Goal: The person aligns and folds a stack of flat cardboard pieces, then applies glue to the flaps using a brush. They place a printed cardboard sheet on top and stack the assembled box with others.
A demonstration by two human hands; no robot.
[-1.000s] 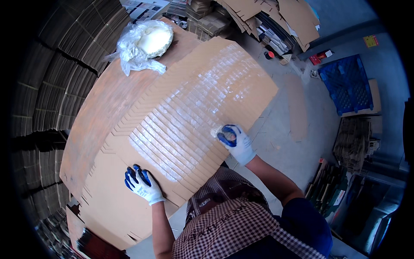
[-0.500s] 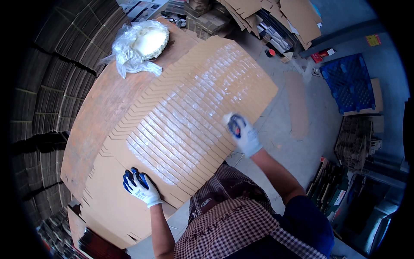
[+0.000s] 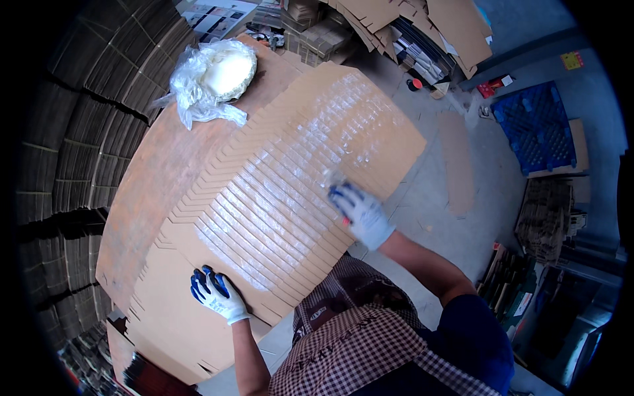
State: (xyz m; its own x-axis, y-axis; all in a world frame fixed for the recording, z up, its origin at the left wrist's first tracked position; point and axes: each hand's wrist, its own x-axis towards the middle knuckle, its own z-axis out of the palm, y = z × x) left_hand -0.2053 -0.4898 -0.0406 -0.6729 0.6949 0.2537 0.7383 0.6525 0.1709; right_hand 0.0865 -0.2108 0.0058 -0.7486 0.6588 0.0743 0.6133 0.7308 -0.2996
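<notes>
Cardboard sheets [image 3: 290, 198] lie fanned out in overlapping rows across the table, with a shiny, wet-looking whitish coating over their middle band. My left hand [image 3: 220, 296], in a white glove with blue-black fingers, rests on the near left part of the sheets with its fingers spread. Over the right side of the coated band is my right hand [image 3: 360, 212], gloved the same way and blurred. Its fingers are closed round what looks like a brush [image 3: 335, 177], whose pale end touches or nearly touches the cardboard; a small red part shows by the palm.
On the brown wooden table [image 3: 155, 178] sits a round container of white paste [image 3: 229, 70] wrapped in clear plastic. Tall bundled cardboard stacks [image 3: 82, 138] line the left. A blue pallet [image 3: 533, 129] leans at the right; more cardboard [image 3: 376, 20] is piled behind.
My right hand has moved left and slightly nearer over the coated sheets, with the brush in it. My left hand stays at about the same spot on the cardboard.
</notes>
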